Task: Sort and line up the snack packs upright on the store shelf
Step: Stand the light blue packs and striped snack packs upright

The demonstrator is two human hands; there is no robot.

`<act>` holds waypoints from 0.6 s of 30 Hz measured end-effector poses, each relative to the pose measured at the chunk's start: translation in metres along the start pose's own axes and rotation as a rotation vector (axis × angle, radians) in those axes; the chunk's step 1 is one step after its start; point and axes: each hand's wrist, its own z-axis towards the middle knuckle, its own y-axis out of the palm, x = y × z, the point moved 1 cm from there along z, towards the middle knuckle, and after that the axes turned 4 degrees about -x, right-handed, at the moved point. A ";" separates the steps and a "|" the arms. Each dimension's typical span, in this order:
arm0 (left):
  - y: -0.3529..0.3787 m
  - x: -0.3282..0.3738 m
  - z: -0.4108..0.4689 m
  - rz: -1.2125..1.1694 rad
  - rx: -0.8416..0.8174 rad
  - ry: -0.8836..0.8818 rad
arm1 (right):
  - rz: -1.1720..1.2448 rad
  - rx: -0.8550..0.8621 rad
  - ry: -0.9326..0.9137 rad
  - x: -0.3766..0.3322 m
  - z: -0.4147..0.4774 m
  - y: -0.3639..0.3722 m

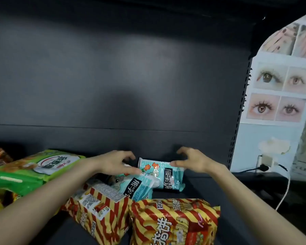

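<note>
On the shelf [201, 190] sorting seems barely begun — one teal pack [166, 175] stands at the back, left hand [113, 163] and right hand [196, 161] touching it with loose, ungripping fingers — while striped packs [173, 221] and a green pack [25, 172] lie jumbled.

Both bare forearms enter from the lower corners and converge toward the centre. The left hand [113, 162] faces palm-right, fingers bent in a claw, thumb extended rightward. The right hand [193, 160] faces palm-left, fingers bent and spread, thumb pointing left. The hands are level, apart and facing each other. Whether either hand grips anything cannot be determined.
</note>
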 end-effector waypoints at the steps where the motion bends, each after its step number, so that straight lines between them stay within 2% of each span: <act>1: 0.001 0.000 0.002 -0.003 -0.038 -0.030 | 0.016 -0.013 0.006 0.001 0.003 0.002; 3: 0.003 -0.003 0.006 0.011 -0.113 -0.057 | 0.005 -0.048 0.027 0.005 0.010 0.005; 9: 0.006 -0.004 0.021 0.002 -0.168 -0.039 | 0.118 -0.208 0.060 0.010 0.020 0.019; 13: 0.006 -0.006 0.026 0.005 -0.196 -0.026 | 0.165 -0.122 0.023 0.017 0.026 0.015; 18: 0.001 -0.008 0.027 0.068 -0.157 0.012 | 0.270 -0.054 0.023 0.023 0.027 0.008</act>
